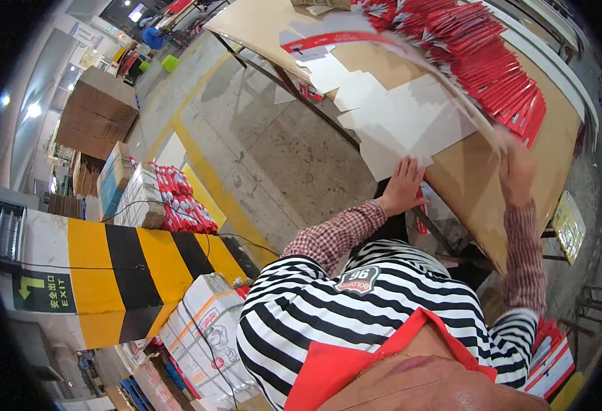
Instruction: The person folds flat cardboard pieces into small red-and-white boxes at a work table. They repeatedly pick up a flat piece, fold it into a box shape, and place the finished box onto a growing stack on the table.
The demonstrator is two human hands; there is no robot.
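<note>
A flat unfolded carton blank (390, 116), white inside with a red printed edge, lies partly lifted over the brown table (479, 185). My left hand (404, 185) rests flat on the blank's near white flap, fingers spread. My right hand (517, 168) grips the blank's lifted right edge near the table's front. Behind it a long fanned row of red folded cartons (479, 55) lies on the table. My sleeves are red checked.
A yellow and black striped pillar (136, 267) stands at the left. Strapped white boxes (205, 329) and bundles of red cartons (181, 202) sit on the floor near it. Brown cardboard stacks (99, 113) stand farther back. More red cartons (551, 356) lie at the lower right.
</note>
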